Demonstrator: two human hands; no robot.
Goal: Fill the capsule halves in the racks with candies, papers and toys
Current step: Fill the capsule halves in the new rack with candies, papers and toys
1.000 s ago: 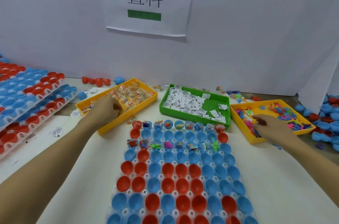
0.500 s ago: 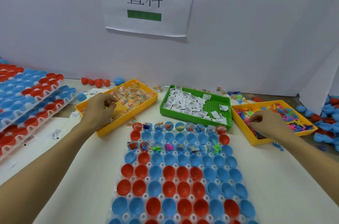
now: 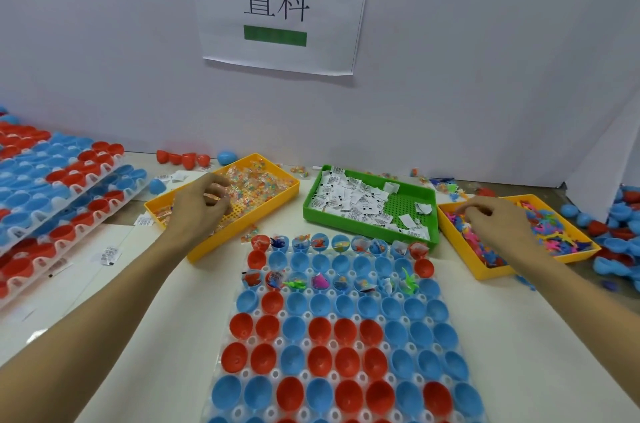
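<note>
A clear rack (image 3: 250, 341) of red and blue capsule halves lies in front of me; its far row and third row hold candies, papers and toys, the nearer rows are bare. My left hand (image 3: 202, 204) hovers over the yellow candy tray (image 3: 242, 228), fingers curled round wrapped candies (image 3: 263, 180). My right hand (image 3: 495, 218) is over the yellow toy tray (image 3: 452, 235), fingertips pinched on a small toy from the coloured pile (image 3: 550, 235). Between the two trays sits the green tray (image 3: 363, 232) of folded papers (image 3: 349, 197).
Stacked racks of capsule halves (image 3: 62, 201) fill the left side. Loose blue and red halves (image 3: 620, 242) pile up at the far right, and a few (image 3: 187, 159) lie by the white back wall. Stray papers and candies dot the table.
Both hands have risen a little out of their trays, with fingers drawn together on what they picked up. The rack has not moved.
</note>
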